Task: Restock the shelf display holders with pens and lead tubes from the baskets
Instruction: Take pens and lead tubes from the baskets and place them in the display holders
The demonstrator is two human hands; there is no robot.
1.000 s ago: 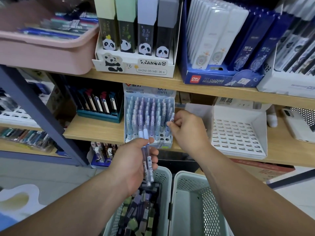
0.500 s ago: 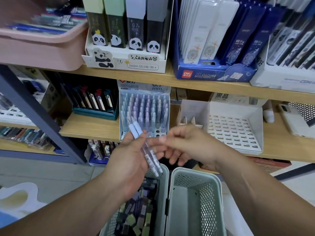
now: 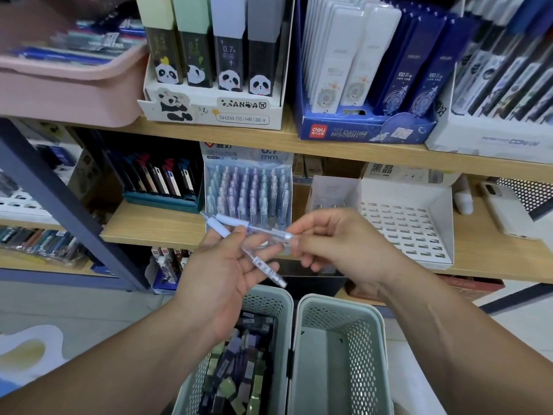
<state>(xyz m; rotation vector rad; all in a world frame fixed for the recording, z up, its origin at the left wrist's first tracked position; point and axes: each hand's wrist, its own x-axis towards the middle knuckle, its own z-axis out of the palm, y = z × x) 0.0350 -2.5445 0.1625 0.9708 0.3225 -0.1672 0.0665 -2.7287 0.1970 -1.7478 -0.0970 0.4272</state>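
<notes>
Lavender rubber sleeves cover the left ends of two clear-barrelled pens held in front of the wooden shelf (image 3: 155, 226). The left hand (image 3: 227, 271) reaches in from the lower left, forearm slanting up, palm turned up and towards the right, fingers loosely curled round the lower pen (image 3: 263, 266). This pen's long axis runs diagonally, with the lavender end up and to the left and the clear end down and to the right over the basket rim. The right hand (image 3: 338, 244) comes in from the lower right, wrist bent and knuckles up. Its thumb and forefinger pinch the right-hand tip of the upper pen (image 3: 260, 230), which lies almost level — lavender end pointing left, just above the left forefinger. Whether the left hand also grips it I cannot tell. Just behind both pens stands the pen display holder (image 3: 248, 190), packed with upright pale blue and lilac pens. Below the hands sit two pale green mesh baskets side by side: the left basket (image 3: 269, 301) holds lead tubes (image 3: 239, 369), and the right basket (image 3: 338, 310) is touching it.
</notes>
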